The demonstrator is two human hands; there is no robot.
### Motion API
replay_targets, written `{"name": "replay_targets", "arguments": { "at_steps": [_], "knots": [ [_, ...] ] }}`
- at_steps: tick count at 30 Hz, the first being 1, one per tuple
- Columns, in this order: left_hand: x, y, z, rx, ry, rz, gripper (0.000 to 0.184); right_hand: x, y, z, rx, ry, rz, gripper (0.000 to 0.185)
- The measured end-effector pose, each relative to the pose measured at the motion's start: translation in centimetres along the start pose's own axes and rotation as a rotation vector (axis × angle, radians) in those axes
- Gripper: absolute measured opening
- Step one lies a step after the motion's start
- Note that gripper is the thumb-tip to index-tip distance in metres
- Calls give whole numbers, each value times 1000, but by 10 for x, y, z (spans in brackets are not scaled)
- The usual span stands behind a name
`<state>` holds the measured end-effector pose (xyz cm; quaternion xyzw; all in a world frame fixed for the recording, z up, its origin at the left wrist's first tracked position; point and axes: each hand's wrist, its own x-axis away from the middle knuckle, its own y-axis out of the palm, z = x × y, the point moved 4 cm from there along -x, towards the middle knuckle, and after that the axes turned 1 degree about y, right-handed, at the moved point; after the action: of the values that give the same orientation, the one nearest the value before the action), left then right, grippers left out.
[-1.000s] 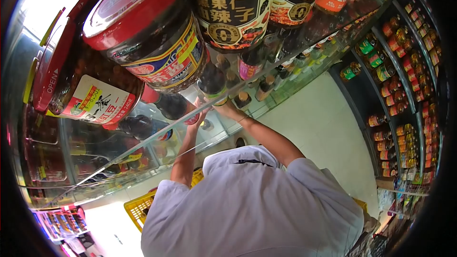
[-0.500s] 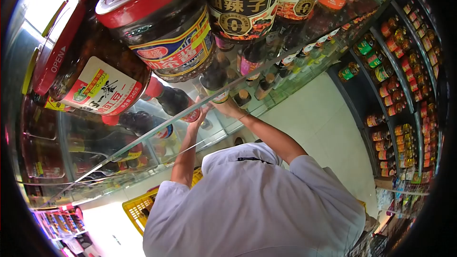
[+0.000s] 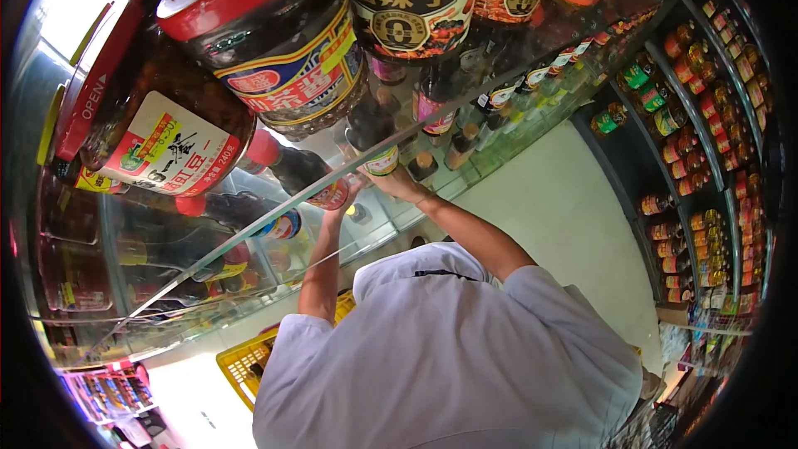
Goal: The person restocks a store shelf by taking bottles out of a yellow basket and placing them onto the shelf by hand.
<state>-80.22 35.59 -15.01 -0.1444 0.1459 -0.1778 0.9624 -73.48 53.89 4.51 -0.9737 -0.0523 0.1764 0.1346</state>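
Note:
Both my hands reach to the lower glass shelf, partly seen through and behind the glass edge. My right hand [image 3: 400,184] is closed against the lower end of a dark sauce bottle [image 3: 372,129] with a yellow-green label; some fingers are hidden behind it. My left hand [image 3: 351,192] is beside that bottle, at the base of a red-capped dark bottle [image 3: 298,173] with a red label. The left fingers are mostly hidden, so I cannot tell their grip. More dark bottles [image 3: 438,96] stand to the right of my right hand.
Above my hands, the upper glass shelf [image 3: 274,214] bears red-lidded jars [image 3: 283,66] and a black-labelled chili oil container [image 3: 413,4]. Behind me at lower left is a yellow basket [image 3: 241,363]. Shelves of bottles [image 3: 690,158] stand to the right, across a tiled floor [image 3: 540,199].
The view has shifted slightly, so the jars appear further up and left. My hands stay by the same bottles, and more of the yellow-green label shows.

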Motion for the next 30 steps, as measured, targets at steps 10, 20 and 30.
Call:
{"name": "replay_targets", "arguments": {
  "at_steps": [10, 20, 30],
  "knots": [
    [-2, -1, 41, -225, 81, -58, 59, 26, 1, 9, 124, 310, 57, 41],
    [-6, -6, 57, -248, -13, -129, 62, 120, -3, 64, 165, 620, -178, 30],
    [-15, -6, 153, -245, -40, -113, 47, 193, -34, 92, 233, 731, -127, 27]
  ]
}}
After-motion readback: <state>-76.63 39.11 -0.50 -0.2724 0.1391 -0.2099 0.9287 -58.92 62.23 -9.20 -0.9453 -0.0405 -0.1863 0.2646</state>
